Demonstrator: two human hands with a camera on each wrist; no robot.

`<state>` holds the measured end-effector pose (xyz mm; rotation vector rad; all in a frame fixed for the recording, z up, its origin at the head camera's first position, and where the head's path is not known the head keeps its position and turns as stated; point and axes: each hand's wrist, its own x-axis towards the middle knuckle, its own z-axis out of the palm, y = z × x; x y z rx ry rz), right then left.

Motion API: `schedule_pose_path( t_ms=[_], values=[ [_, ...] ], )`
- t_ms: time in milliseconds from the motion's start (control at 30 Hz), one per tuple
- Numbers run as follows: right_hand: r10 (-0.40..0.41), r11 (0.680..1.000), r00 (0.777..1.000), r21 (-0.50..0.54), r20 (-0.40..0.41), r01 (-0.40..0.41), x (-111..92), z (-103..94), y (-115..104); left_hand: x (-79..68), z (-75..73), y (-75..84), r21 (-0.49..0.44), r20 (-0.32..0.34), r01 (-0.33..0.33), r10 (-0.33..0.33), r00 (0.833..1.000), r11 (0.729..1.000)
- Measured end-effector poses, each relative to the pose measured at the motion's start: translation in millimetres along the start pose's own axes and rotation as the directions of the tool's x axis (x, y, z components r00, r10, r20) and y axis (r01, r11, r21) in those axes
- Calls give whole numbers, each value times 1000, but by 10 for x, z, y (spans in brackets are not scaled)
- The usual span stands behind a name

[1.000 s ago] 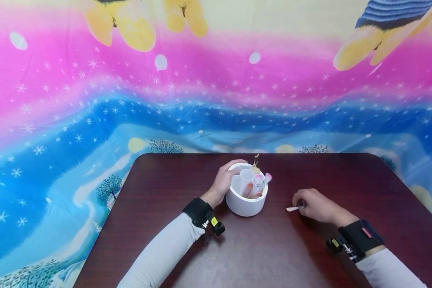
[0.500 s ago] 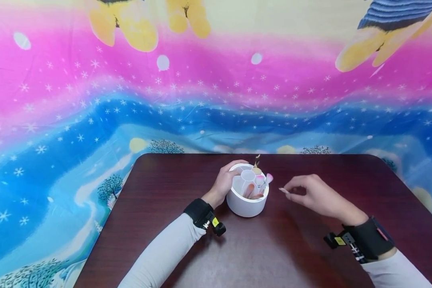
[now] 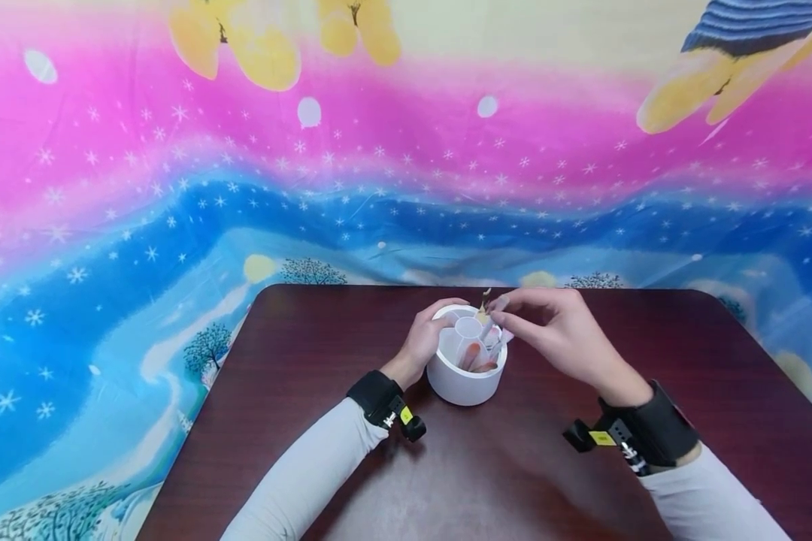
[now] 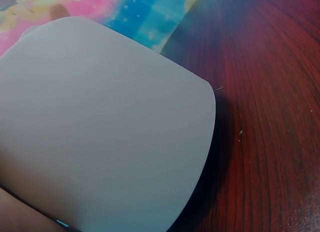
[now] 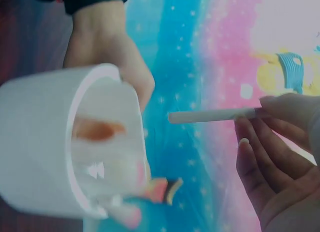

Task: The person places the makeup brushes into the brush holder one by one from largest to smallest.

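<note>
A round white divided organizer [image 3: 465,387] stands on the table, with makeup brushes upright in its compartments. Orange-brown bristles [image 3: 470,355] show at its front, pale pink ones at its right. My left hand [image 3: 421,342] grips the organizer's left side, thumb over the rim. Above the right part of the organizer, my right hand [image 3: 565,330] pinches a slim white stick [image 5: 210,116] between thumb and fingertips. In the right wrist view the stick's free end points toward the organizer's opening, apart from it; its other end is hidden in the fingers. The organizer's smooth wall [image 4: 110,117] fills the left wrist view.
The dark red-brown wooden table [image 3: 311,338] reaches back to a colourful printed cloth [image 3: 406,165] hanging behind it. A gold and dark piece [image 3: 485,300] sticks up above the organizer's back rim, close to my right fingertips.
My right hand has lifted the white stick off the table and carried it left and away from me to above the organizer. The left hand has kept its grip on the organizer.
</note>
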<state>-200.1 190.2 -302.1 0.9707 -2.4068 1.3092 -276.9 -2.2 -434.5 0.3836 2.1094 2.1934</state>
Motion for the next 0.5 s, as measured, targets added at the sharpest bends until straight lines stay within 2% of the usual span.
schedule_pose_path(
  t_ms=[100, 133, 167, 367, 400, 500],
  values=[
    [13, 1000, 1000, 18, 2, -13, 65, 108, -97, 1, 18, 9, 12, 4, 8, -9, 1000, 1000],
    [16, 1000, 1000, 18, 6, -16, 80, 147, -62, -1, 24, 13, 16, 6, 10, -11, 1000, 1000],
    [16, 1000, 1000, 8, 11, -16, 92, 191, 0, -6, 23, 19, 17, 10, 12, -12, 1000, 1000],
    [28, 998, 999, -62, 34, -26, 88, 395, 398, -174, 14, 293, 40, 24, 9, -10, 1000, 999],
    [29, 997, 999, -71, 38, -26, 76, 406, 416, -184, 8, 300, 42, 30, 7, -9, 1000, 999],
    [22, 993, 999, -116, 32, -18, 27, 394, 444, -129, -26, 146, 35, 55, -7, 5, 998, 999]
  ],
)
